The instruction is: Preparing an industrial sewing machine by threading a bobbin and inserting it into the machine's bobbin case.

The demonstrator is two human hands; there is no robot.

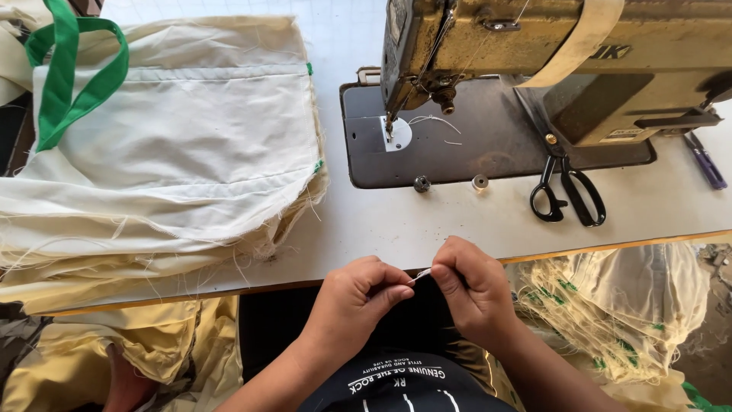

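Hands meet just below the near edge of the sewing table (427, 221), over the person's dark lap. Left hand (358, 294) is curled narrow, thumb and forefinger pinched on one end of a small white scrap (422, 274), thread or a thin strip of cloth, too small to tell which. Right hand (473, 286) is likewise closed tight, its fingertips gripping the other end of the same scrap, so the 2 hands almost touch with the white piece stretched between them.

Beyond them on the table sits an old yellowish sewing machine (549, 46) on a dark bed plate (473, 145), its needle (390, 130) down over the small white throat plate. Black-handled scissors (568, 191) lie just in front of the machine's right part, handles toward the person. A purple pen-like tool (705, 162) lies at the far right edge. On the left of the table a stack of cream cloth bags (175, 152) with frayed edges is piled up, a green strap handle (65, 72) looped on top. More cream cloth with green trim (618, 313) hangs below the table at the right, and yellowish fabric (152, 351) bunches at the lower left.
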